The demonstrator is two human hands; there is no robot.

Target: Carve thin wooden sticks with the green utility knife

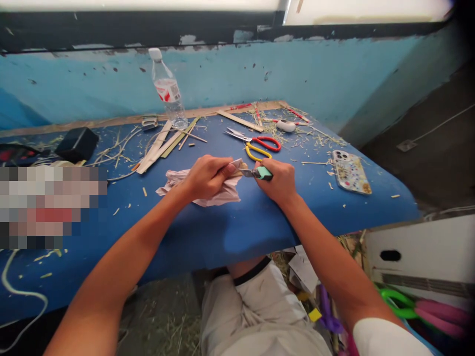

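My left hand [207, 177] is closed on a crumpled, pale pinkish sheet [227, 194], paper or cloth, with a folded bit sticking up by the thumb. A small light-coloured piece seems to stick out of the fold; I cannot make out what it is. In my right hand [280, 182] is a utility knife [264, 173] with a mint-green and black handle. Its blade points left and reaches the tip of the folded sheet at my left fingers. Just beyond the hands lie scissors [273, 143] with one red and one yellow handle loop, blades apart.
On the blue table [256, 227] stand a water bottle [168, 94] and a black box [77, 147]. Bamboo strips [158, 151], shavings, a white rounded object [286, 125] and a phone [351, 170] lie about. A white cable [25, 287] hangs at the left edge.
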